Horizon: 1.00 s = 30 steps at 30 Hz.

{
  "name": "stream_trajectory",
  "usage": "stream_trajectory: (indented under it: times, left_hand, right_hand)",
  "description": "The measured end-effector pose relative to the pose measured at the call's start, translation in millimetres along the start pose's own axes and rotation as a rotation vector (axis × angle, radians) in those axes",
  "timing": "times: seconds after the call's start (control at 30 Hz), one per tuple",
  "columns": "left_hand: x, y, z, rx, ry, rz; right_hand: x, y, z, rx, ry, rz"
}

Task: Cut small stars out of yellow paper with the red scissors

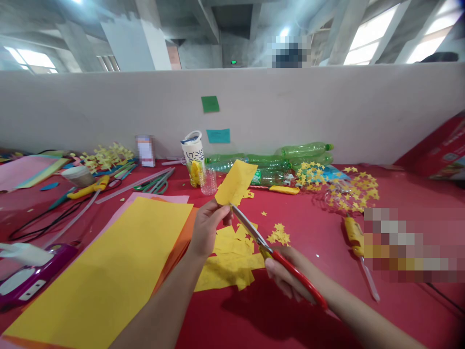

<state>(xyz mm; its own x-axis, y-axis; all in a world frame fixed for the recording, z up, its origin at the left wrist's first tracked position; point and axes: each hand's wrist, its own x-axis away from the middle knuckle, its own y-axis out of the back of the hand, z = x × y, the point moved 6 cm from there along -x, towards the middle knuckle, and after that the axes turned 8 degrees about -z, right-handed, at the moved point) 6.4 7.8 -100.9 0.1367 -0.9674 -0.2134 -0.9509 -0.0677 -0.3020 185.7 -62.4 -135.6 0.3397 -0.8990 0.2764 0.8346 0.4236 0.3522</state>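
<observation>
While a yellow paper piece is pinched between the thumb and fingers of the left hand, above the middle of the red desk, scissors are held at its lower edge by the right hand, whose fingers are curled around the red handles. The blade tips are seen close beside the left thumb; whether the paper has been bitten cannot be told. Loose yellow pieces are spread below, towards the desk's near edge, with cut stars heaped just to their right. Towards the near left corner, a larger yellow sheet is laid over orange paper; green bottles are lined along the far edge. A trimming cut is judged to be in hand; a firm pinch, and blades kept clear of the thumb, would be called for next.
</observation>
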Motion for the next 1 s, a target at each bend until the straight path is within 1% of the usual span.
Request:
stream_trajectory:
  times: [0.1,0.23,0.4,0.6,0.77,1.0]
  left_hand:
    - [4,-5.1,3,0.008,0.005,0.025]
    - [8,-9.5,6,0.021,0.008,0.038]
    - [6,-6.3,5,0.019,0.002,0.021]
    - [3,-4.8,3,-0.016,-0.003,0.040]
    - [5,-7.3,5,-0.031,0.004,0.053]
    - [5,-6.6,5,-0.035,0.008,0.050]
  right_hand:
    - [1,-2,-1,-0.021,0.024,-0.002]
    - [2,-1,-2,-0.025,0.006,-0.013]
    - [1,-1,2,-0.010,0.039,0.026]
    - [0,-2,-6,-0.020,0.030,0.021]
    - [1,0,-8,-0.011,-0.032,-0.028]
    - [-3,0,-8,-0.021,-0.029,-0.051]
